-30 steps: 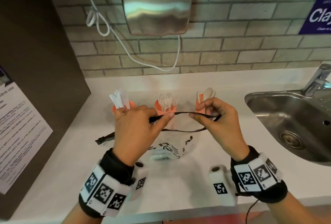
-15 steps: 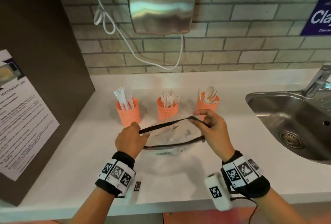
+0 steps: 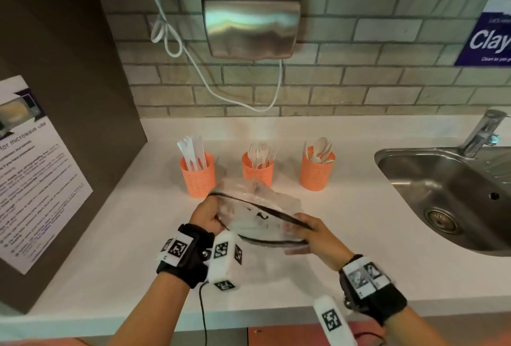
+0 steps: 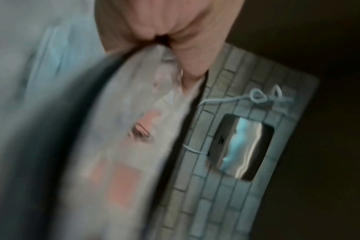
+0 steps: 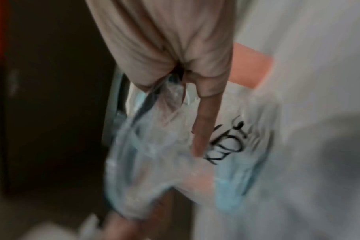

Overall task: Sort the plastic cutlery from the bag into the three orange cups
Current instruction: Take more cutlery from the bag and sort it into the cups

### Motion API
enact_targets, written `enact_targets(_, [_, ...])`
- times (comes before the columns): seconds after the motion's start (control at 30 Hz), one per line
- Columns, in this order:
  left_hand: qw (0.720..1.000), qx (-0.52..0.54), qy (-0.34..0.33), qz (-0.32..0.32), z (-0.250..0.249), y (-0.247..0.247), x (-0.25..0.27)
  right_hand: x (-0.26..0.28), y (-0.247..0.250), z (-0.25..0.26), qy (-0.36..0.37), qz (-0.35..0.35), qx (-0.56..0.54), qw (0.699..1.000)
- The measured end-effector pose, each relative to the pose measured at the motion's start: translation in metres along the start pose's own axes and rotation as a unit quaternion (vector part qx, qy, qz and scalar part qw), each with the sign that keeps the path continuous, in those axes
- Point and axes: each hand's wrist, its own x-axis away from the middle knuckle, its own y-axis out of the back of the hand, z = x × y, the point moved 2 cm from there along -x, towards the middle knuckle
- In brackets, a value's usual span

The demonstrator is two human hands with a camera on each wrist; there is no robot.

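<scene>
Three orange mesh cups stand in a row on the white counter: the left cup (image 3: 198, 174) holds white knives, the middle cup (image 3: 258, 170) forks, the right cup (image 3: 316, 172) spoons. In front of them I hold a clear plastic bag (image 3: 257, 214) with a black zip rim and black lettering. My left hand (image 3: 206, 216) pinches the rim's left end; its fingers (image 4: 175, 32) clamp the plastic. My right hand (image 3: 309, 231) grips the rim's right end, one finger (image 5: 203, 129) lying along the bag (image 5: 195, 154). No cutlery shows inside the bag; both wrist views are blurred.
A steel sink (image 3: 453, 196) with a tap (image 3: 482, 132) lies at the right. A dark cabinet side (image 3: 69, 124) with a paper notice walls off the left. A metal hand dryer (image 3: 250, 23) and white cable hang on the brick wall behind.
Both hands have drawn the bag down and toward me, away from the cups. The mouth's rim, stretched level before, now slants from upper left to lower right.
</scene>
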Motion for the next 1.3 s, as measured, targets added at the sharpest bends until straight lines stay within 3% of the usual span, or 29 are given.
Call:
enact_targets(0.1, [0.985, -0.159, -0.06, -0.006, 0.01, 0.008, -0.005, -0.005, 0.012, 0.024, -0.02, 0.007, -0.228, 0.973])
enact_targets(0.2, [0.914, -0.393, -0.102, 0.029, 0.03, 0.011, -0.001, -0.017, 0.026, 0.045, 0.014, -0.034, -0.356, 0.934])
enact_targets(0.27, [0.865, -0.481, -0.127, 0.06, 0.045, 0.009, 0.002, -0.025, 0.026, 0.049, 0.018, -0.057, -0.41, 0.91])
enact_targets(0.33, [0.854, -0.5, -0.129, 0.055, 0.053, 0.018, -0.005, -0.031, 0.019, 0.044, 0.009, -0.083, -0.441, 0.894])
enact_targets(0.4, [0.887, -0.45, -0.09, 0.058, 0.056, 0.028, -0.01, -0.038, 0.017, 0.034, -0.01, -0.114, -0.459, 0.881])
enact_targets(0.43, [0.915, -0.396, -0.044, 0.062, 0.054, 0.031, -0.009, -0.041, 0.02, 0.028, -0.01, -0.13, -0.432, 0.892])
enact_targets(0.5, [0.973, -0.212, 0.059, 0.074, 0.046, 0.037, -0.009, -0.042, 0.028, 0.02, 0.015, -0.182, -0.253, 0.95])
enact_targets(0.57, [0.993, -0.048, 0.09, 0.058, 0.031, 0.039, -0.012, -0.037, 0.031, 0.011, 0.058, -0.18, -0.012, 0.982])
enact_targets(0.63, [0.996, 0.015, 0.086, 0.019, 0.017, 0.039, -0.021, -0.028, 0.022, -0.004, 0.036, -0.05, 0.15, 0.987])
enact_targets(0.7, [0.997, 0.019, 0.073, -0.011, 0.015, 0.032, -0.027, -0.016, 0.009, -0.015, -0.022, 0.086, 0.192, 0.977])
enact_targets(0.77, [0.997, 0.037, 0.068, -0.028, 0.018, 0.025, -0.031, -0.013, 0.005, -0.018, -0.067, 0.127, 0.137, 0.98])
enact_targets(0.87, [0.998, -0.028, 0.061, -0.011, 0.016, 0.016, -0.03, -0.02, 0.005, -0.01, -0.087, 0.103, -0.027, 0.99])
enact_targets(1.0, [0.981, -0.146, 0.109, 0.06, 0.021, 0.027, -0.025, -0.047, 0.03, -0.008, -0.063, 0.022, -0.333, 0.941])
enact_targets(1.1, [0.952, -0.249, 0.115, 0.135, 0.037, 0.049, -0.035, -0.06, 0.038, -0.008, -0.068, 0.022, -0.407, 0.911])
enact_targets(1.2, [0.95, -0.226, 0.137, 0.164, 0.041, 0.055, -0.032, -0.068, 0.036, -0.012, -0.113, 0.032, -0.439, 0.891])
enact_targets(1.3, [0.973, -0.128, 0.105, 0.161, 0.024, 0.051, -0.025, -0.065, 0.033, 0.0, -0.095, 0.061, -0.443, 0.889])
